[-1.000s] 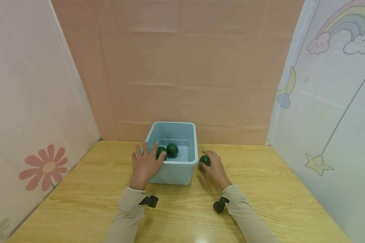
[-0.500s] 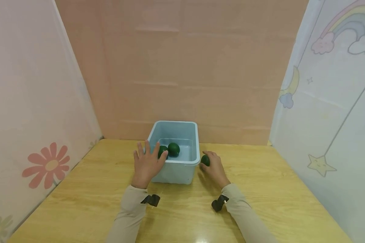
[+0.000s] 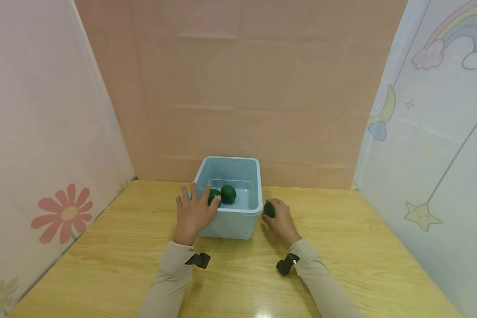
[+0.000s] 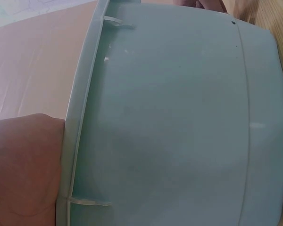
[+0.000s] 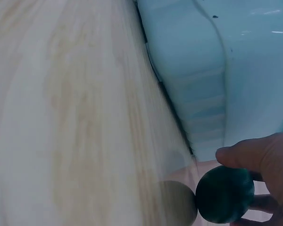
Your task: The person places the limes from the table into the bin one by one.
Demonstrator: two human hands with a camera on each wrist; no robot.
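Observation:
A light blue plastic bin stands on the table, with two dark green round fruits inside: one fruit is in plain sight, the other fruit is partly covered by the left thumb. My left hand rests with spread fingers over the bin's front left rim; the left wrist view shows the hand against that rim. Just right of the bin, my right hand grips a third dark green fruit low at the table. In the right wrist view the thumb and fingers hold this fruit from one side.
The wooden table extends on both sides of the bin. Behind it hangs a brown backdrop, with printed sheets at left and right. In the right wrist view a dim round shape adjoins the held fruit; whether shadow or object, I cannot tell.
The right fingers have drawn in slightly around the fruit beside the bin. My left hand keeps its place on the rim. The whole head view has shifted a little.

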